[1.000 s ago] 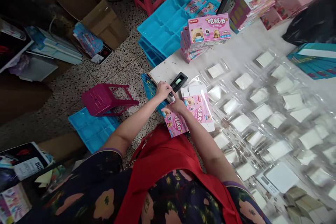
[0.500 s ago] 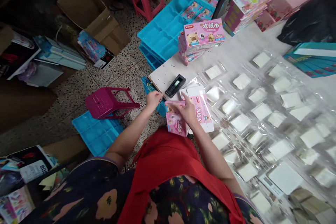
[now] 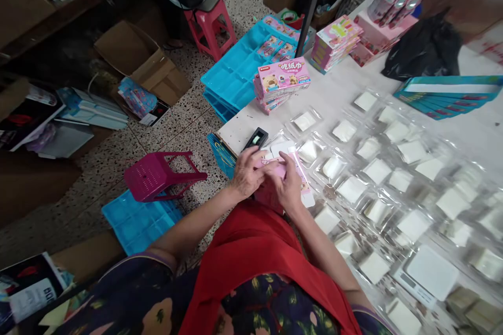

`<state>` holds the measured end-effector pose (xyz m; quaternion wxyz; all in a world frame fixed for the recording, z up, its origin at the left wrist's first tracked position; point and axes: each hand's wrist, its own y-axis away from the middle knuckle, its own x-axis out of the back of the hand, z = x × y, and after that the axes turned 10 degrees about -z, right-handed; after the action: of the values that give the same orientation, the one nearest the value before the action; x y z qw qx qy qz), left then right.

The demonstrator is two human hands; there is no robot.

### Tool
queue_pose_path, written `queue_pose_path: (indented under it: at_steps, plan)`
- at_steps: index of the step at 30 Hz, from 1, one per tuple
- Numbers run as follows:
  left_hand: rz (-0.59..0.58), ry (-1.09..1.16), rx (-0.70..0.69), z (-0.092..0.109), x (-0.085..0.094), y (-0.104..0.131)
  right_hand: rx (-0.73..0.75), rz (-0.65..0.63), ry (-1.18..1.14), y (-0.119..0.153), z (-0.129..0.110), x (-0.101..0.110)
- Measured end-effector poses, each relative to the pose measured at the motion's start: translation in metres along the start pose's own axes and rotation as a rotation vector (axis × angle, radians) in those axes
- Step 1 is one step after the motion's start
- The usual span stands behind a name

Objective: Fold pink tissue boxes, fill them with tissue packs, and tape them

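Note:
My left hand [image 3: 248,174] and my right hand [image 3: 287,180] meet over a small pink printed carton [image 3: 269,193] at the table's near corner. Fingers of both hands press along its upper edge, close together, and cover most of it. Beneath and to the right lies a flat, unfolded pink carton with white flaps [image 3: 307,198]. A black tape dispenser [image 3: 255,139] with pale tape sits just beyond my left fingers. Farther along the edge, finished-looking pink cartons [image 3: 283,76] are stacked.
Many clear packets with white square stacks [image 3: 351,188] cover the table's right side, near a white scale [image 3: 432,272]. Blue trays [image 3: 226,70] stand beyond the corner. A magenta stool [image 3: 151,178] is at left. A person sits on a red stool [image 3: 212,26] at the back.
My left hand has come right from beside the tape dispenser onto the pink carton, joining my right hand. The view has tilted up, showing more of the background.

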<state>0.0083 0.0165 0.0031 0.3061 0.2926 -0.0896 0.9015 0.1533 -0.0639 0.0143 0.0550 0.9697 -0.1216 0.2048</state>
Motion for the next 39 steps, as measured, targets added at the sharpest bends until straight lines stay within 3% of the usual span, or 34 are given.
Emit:
queue_pose_path:
  at_steps: [3,7,8,10,12,14,17,20,23,29,32,35,37,39]
  plan:
    - [-0.114,-0.014,-0.059,0.003,0.004,-0.018,-0.117,0.104,-0.159,-0.012,-0.002,0.016]
    - [-0.453,0.155,0.008,0.026,0.012,-0.036,-0.079,0.462,-0.482,-0.031,0.006,0.041]
    - [-0.45,0.098,0.012,0.035,0.018,-0.045,-0.04,0.505,-0.553,-0.035,0.01,0.046]
    - [-0.26,-0.131,0.006,0.053,0.034,-0.077,-0.027,0.524,-0.651,-0.036,0.019,0.051]
    - [-0.007,-0.364,-0.052,0.067,0.051,-0.125,-0.112,0.524,-0.71,-0.03,0.031,0.049]
    - [0.125,-0.505,-0.114,0.072,0.062,-0.178,-0.229,0.537,-0.75,-0.018,0.044,0.043]
    - [0.088,-0.64,-0.132,0.057,0.056,-0.242,-0.382,0.543,-0.753,0.007,0.064,0.031]
    - [-0.007,-0.708,-0.11,0.032,0.039,-0.268,-0.511,0.564,-0.739,0.033,0.079,0.027]
    - [-0.03,-0.689,-0.116,0.02,0.033,-0.266,-0.59,0.587,-0.781,0.054,0.087,0.028]
    - [-0.05,-0.546,-0.171,0.025,0.044,-0.266,-0.76,0.623,-1.063,0.076,0.098,0.019]
    - [-0.029,-0.574,-0.226,0.025,0.037,-0.261,-0.818,0.595,-1.111,0.081,0.103,0.01]
    - [-0.102,-0.622,-0.227,0.017,0.006,-0.223,-0.869,0.557,-1.138,0.084,0.108,0.005]
    - [-0.314,-0.623,-0.156,0.007,-0.026,-0.18,-0.924,0.521,-1.144,0.084,0.112,0.005]
    - [-0.5,-0.628,0.017,-0.006,-0.06,-0.135,-0.995,0.466,-1.149,0.082,0.116,0.007]
